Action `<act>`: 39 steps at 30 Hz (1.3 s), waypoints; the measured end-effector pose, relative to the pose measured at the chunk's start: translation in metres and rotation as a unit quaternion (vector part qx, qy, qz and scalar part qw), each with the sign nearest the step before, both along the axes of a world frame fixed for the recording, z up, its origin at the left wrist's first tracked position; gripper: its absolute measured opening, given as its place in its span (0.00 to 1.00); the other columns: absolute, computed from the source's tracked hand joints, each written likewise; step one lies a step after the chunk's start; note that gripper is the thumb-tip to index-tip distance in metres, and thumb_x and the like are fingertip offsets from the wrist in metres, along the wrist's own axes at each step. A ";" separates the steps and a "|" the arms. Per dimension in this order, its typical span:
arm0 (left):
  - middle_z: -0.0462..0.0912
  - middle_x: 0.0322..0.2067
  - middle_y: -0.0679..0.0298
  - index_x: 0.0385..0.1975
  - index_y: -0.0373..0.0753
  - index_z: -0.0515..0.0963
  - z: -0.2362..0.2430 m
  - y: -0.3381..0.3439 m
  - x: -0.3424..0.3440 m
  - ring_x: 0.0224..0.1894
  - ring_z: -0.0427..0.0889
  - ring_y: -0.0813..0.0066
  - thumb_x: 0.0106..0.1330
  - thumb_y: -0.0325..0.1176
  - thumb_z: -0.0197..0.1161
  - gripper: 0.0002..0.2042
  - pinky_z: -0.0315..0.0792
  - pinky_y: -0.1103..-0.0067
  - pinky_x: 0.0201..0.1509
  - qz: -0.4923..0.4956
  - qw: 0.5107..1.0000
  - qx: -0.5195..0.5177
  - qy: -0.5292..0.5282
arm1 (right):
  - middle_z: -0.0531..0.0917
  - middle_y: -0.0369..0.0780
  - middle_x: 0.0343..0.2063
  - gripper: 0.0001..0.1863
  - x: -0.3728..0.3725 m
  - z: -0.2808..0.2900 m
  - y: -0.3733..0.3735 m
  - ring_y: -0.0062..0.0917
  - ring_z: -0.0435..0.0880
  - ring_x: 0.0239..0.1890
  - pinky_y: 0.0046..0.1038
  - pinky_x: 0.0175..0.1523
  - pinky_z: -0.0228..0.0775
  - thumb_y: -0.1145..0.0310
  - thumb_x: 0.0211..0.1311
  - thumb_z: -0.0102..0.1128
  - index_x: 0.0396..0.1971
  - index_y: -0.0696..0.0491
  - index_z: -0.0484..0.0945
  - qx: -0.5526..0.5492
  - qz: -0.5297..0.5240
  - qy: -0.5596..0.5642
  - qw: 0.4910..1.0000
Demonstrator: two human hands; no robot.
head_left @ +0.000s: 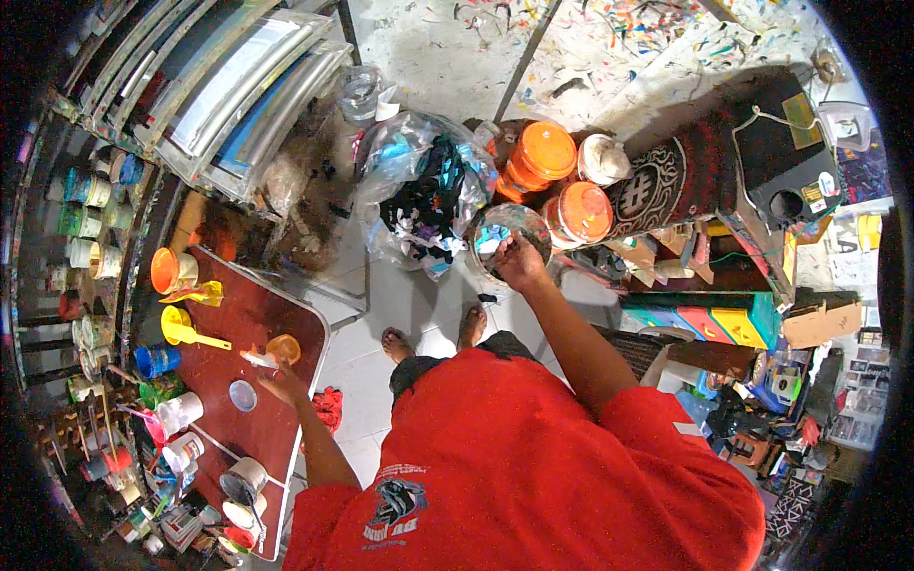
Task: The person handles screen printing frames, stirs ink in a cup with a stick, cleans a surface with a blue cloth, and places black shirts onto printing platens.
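Clear plastic tub [507, 243] gripped at its rim by right hand [521, 262], above floor near orange-lidded jars [562, 181] | left hand [283, 385] pinching small orange cup [283, 349] on red bench [276, 314] | best kept level, cup steady.

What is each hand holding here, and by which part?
The right hand grips a clear round container by its near rim. The left hand is at a small orange cup on the red table; whether it grips it cannot be told.
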State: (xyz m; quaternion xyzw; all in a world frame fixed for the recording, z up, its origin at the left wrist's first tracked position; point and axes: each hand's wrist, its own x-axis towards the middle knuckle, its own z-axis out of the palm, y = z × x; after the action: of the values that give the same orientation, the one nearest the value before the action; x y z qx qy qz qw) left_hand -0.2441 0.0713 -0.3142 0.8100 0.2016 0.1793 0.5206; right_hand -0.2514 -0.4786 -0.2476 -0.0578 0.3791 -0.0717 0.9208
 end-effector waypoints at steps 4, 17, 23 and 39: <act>0.64 0.57 0.53 0.56 0.30 0.58 -0.116 0.007 -0.088 0.54 0.68 0.61 0.66 0.37 0.48 0.23 0.62 0.68 0.59 -0.010 0.999 0.014 0.049 | 0.73 0.35 0.20 0.17 0.008 0.005 0.005 0.23 0.73 0.24 0.22 0.36 0.69 0.60 0.68 0.40 0.23 0.53 0.69 -0.114 0.046 0.000 0.992; 0.57 0.62 0.61 0.62 0.38 0.54 0.138 -0.475 0.010 0.63 0.57 0.67 0.71 0.48 0.31 0.26 0.49 0.73 0.66 -0.364 0.645 -0.648 0.176 | 0.60 0.46 0.59 0.28 0.035 0.042 -0.012 0.33 0.58 0.62 0.30 0.65 0.45 0.52 0.68 0.32 0.61 0.55 0.56 -0.606 0.329 -0.017 0.724; 0.50 0.65 0.64 0.65 0.37 0.47 0.109 -0.485 0.044 0.67 0.47 0.73 0.70 0.50 0.34 0.30 0.44 0.74 0.67 -0.400 0.703 -0.574 0.128 | 0.49 0.49 0.64 0.32 0.010 0.065 0.030 0.35 0.47 0.67 0.29 0.68 0.37 0.54 0.66 0.36 0.63 0.59 0.47 -0.773 0.193 -0.040 0.603; 0.71 0.50 0.60 0.51 0.38 0.66 0.119 -0.489 0.179 0.53 0.70 0.67 0.67 0.39 0.50 0.17 0.65 0.71 0.57 -0.346 0.550 -0.637 0.415 | 0.49 0.60 0.62 0.37 0.124 0.085 -0.026 0.51 0.44 0.66 0.48 0.67 0.31 0.52 0.61 0.39 0.58 0.69 0.53 -0.866 0.430 0.044 0.250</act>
State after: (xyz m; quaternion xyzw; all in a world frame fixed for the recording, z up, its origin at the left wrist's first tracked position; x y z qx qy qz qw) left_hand -0.0646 -0.4173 -0.1952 0.2583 0.1608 -0.5460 0.7806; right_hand -0.1275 -0.5046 -0.1625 -0.9783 0.0490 0.0525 0.1946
